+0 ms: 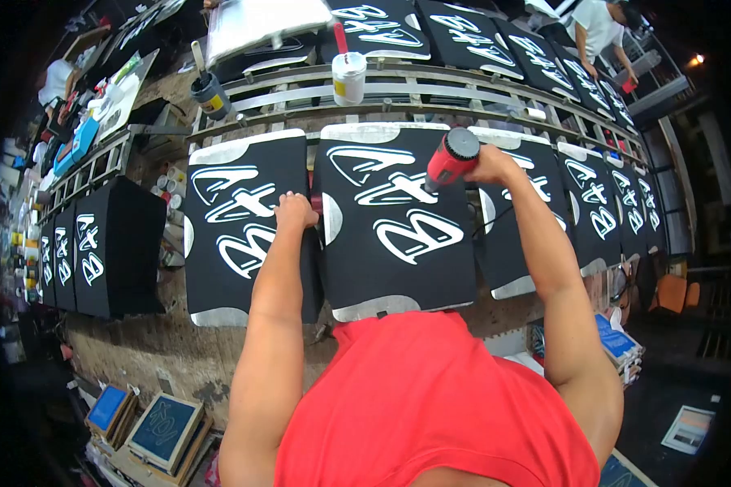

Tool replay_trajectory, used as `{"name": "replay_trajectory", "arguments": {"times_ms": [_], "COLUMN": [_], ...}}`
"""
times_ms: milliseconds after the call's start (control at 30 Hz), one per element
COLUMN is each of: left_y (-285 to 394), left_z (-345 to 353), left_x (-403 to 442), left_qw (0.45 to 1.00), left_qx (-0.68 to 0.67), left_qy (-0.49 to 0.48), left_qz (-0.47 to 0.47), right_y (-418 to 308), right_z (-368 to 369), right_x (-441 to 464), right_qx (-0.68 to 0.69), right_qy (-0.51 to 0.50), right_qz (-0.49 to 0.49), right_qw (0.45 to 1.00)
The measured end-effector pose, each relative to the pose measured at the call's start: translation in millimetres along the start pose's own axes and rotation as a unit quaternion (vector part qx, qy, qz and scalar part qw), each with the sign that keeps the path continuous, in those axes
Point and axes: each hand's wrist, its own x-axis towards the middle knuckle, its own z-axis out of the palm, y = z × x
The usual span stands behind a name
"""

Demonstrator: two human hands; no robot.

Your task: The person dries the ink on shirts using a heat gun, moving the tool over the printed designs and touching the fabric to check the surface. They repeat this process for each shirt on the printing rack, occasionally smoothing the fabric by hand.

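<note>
My right hand (491,165) is closed around a red heat gun (451,158) with a dark round end cap. Its nozzle points down at the white lettering on the black fabric panel (357,280) in front of me. My left hand (297,213) is over the right edge of the neighbouring black panel (211,288), with its fingers curled. A dark red object (317,204) shows beside it in the gap between the panels; whether the hand grips it is unclear. Both panels carry the same white lettering and silvery patches at their edges.
More lettered panels (593,199) line the table to the right and across the rails (414,77). A white tub (348,79) and a dark tub (209,96) stand on the rails. Framed screens (166,430) lean below left. Another person (597,32) works at the far right.
</note>
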Motion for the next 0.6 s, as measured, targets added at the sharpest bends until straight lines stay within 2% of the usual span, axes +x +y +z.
{"name": "replay_trajectory", "arguments": {"times_ms": [100, 133, 233, 367, 400, 433, 500, 600], "left_y": [0, 0, -3, -8, -9, -9, -12, -14], "left_z": [-5, -5, -3, 2, 2, 2, 1, -1], "left_x": [-2, -2, -4, 1, 0, -1, -2, -2], "left_qw": [1.0, 1.0, 1.0, 1.0, 1.0, 1.0, 0.999, 0.999], "left_qx": [-0.004, -0.003, -0.003, -0.006, -0.007, -0.008, -0.011, -0.012], "left_qy": [-0.008, -0.012, -0.018, -0.013, -0.017, -0.017, -0.014, -0.017], "left_qz": [0.005, 0.008, 0.012, 0.021, 0.024, 0.025, 0.032, 0.036], "right_y": [-23, -18, -33, -68, -74, -75, -85, -102], "right_z": [-5, 9, 20, 7, 15, 18, 19, 19], "right_x": [-7, 4, 23, 20, 27, 30, 34, 23], "right_qx": [0.04, 0.007, -0.042, -0.02, -0.049, -0.05, -0.033, -0.02], "right_qy": [-0.04, -0.004, 0.009, -0.012, 0.042, 0.042, -0.004, -0.012], "right_qz": [0.0, -0.023, -0.024, -0.002, -0.041, -0.042, 0.0, -0.009], "right_qw": [0.998, 1.0, 0.999, 1.0, 0.997, 0.997, 0.999, 1.0]}}
